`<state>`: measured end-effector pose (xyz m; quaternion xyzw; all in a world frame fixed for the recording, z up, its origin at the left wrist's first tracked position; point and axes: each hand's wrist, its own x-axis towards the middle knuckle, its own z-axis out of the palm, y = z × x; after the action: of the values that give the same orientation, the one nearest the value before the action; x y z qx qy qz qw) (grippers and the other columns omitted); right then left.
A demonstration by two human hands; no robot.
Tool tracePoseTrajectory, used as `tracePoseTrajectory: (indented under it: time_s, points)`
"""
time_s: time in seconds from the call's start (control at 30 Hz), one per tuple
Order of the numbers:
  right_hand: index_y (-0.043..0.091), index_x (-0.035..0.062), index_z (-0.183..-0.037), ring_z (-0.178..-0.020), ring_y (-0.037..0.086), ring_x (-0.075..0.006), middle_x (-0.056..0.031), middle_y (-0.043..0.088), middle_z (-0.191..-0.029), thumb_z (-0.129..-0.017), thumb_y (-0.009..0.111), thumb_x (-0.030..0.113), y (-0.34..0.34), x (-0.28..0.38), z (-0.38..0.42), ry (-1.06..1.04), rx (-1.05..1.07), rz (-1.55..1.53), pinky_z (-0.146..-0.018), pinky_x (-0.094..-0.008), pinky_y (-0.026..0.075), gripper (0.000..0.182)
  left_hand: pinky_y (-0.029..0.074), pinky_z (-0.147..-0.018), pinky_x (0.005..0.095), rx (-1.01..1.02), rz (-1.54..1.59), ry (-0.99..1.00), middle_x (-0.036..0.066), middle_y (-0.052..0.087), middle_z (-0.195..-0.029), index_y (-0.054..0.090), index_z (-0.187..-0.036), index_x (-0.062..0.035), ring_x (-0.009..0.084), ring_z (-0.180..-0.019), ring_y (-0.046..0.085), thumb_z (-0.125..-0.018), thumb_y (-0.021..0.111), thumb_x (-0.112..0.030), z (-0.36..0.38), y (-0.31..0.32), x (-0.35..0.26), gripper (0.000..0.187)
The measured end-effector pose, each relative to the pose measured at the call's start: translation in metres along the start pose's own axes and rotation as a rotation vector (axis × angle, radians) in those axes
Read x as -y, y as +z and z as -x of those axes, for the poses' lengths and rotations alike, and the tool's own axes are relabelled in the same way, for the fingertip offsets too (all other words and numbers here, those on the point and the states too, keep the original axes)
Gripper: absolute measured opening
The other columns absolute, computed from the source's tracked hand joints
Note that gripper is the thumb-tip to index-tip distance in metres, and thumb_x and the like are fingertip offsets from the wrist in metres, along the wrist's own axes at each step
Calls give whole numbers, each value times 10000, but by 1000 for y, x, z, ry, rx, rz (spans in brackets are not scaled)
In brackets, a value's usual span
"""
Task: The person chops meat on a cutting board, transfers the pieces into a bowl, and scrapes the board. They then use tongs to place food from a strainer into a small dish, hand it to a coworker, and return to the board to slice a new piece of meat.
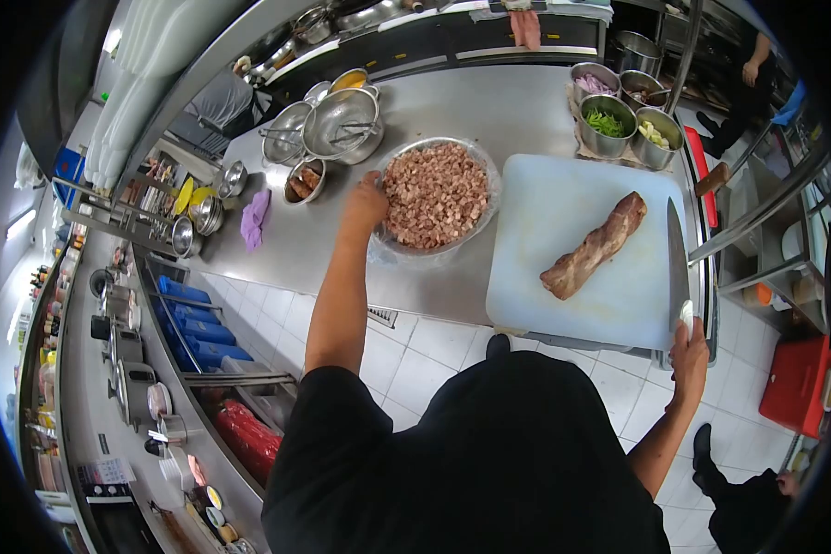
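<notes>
My left hand (367, 200) is at the left rim of a wide metal bowl (495, 185), its fingers closed on the edge. Small pieces of diced meat (434, 194) fill this bowl, and clear plastic film shows around its rim. In my right hand (689, 358) is the white handle of a large knife (678, 263). Its long blade lies along the right edge of a white cutting board (526, 212), pointing away from me. One long piece of meat (595, 246) rests diagonally on the board, apart from both hands.
Metal pots of sliced onion (597, 83), chopped greens (606, 123) and pale pieces (654, 135) stand at the back right. Nested metal bowls (342, 125), a smaller bowl (305, 181) and a purple cloth (255, 220) are to the left. A wooden handle (714, 178) juts beyond the board. Other people stand nearby.
</notes>
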<state>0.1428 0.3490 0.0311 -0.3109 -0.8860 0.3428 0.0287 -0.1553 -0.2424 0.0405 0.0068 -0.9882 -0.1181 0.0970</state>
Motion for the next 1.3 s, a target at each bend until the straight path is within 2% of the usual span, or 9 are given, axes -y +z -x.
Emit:
tracePoseTrajectory:
  time_s: [0.43,0.5,0.57,0.8,0.87,0.93,1.0,1.13,1.3]
  points:
    - [568,47,-1255,-474,503,-190,-107,553,-627,-1003,503,373,15,-34,-9,-100,-92,45,-392,-355,379,417,488,-947,479,123,-1,-54,245,679,-1129,574,-1314,-84,409,-1085,639,-869,505,-108,-3,-15,9,451]
    - [564,38,-1255,-616,544,-297,-180,585,-739,-1002,503,348,9,-24,-7,-44,-46,20,-527,-404,412,405,501,-912,495,106,-45,-21,230,700,-1079,566,-1321,-104,413,-1039,657,-869,519,-133,-7,-10,25,455]
    - [554,27,-1255,-904,627,-510,-326,651,-968,-1001,501,301,-6,7,-1,89,65,-46,-797,-501,480,377,502,-918,489,127,-79,-30,230,700,-1084,551,-1335,-102,414,-1040,657,-861,531,-139,-6,-14,27,476]
    - [548,24,-1255,-915,623,-518,-335,646,-988,-1001,494,294,-4,6,-4,103,74,-13,-793,-498,479,374,512,-912,460,43,-244,179,225,699,-1084,710,-1102,-71,391,-1029,666,-875,564,-200,-47,-9,87,299]
    - [546,28,-1259,-916,620,-521,-336,647,-983,-1001,494,296,-4,6,-3,106,73,-25,-792,-500,479,376,517,-900,444,-51,-135,165,212,705,-1066,739,-1026,-59,366,-1014,679,-877,580,-228,-46,-42,20,275]
    - [550,28,-1181,-605,510,-296,-175,561,-720,-1010,479,356,9,-21,-10,-16,-24,39,-531,-407,397,376,522,-882,452,-31,-22,224,194,715,-1014,741,-1029,-75,375,-980,678,-876,591,-240,-64,-42,-12,270]
    - [550,34,-1136,-454,455,-183,-95,516,-589,-1015,473,385,14,-27,-11,-52,-67,63,-403,-360,353,379,526,-864,452,28,76,201,179,722,-968,743,-1021,-84,372,-954,680,-868,614,-243,-84,-42,-47,256]
    - [543,53,-1125,-467,457,-189,-101,512,-589,-1022,481,381,11,-15,-4,8,-56,54,-428,-371,355,350,537,-838,433,124,238,156,176,723,-956,740,-986,-72,346,-915,691,-857,644,-245,-130,-16,-72,236]
    - [539,54,-1122,-506,521,-288,-179,550,-627,-1027,492,357,14,-16,-1,-20,-114,135,-496,-436,402,321,555,-832,432,22,-237,464,186,719,-1046,742,-976,-64,363,-922,696,-860,613,-177,-204,77,-6,207]
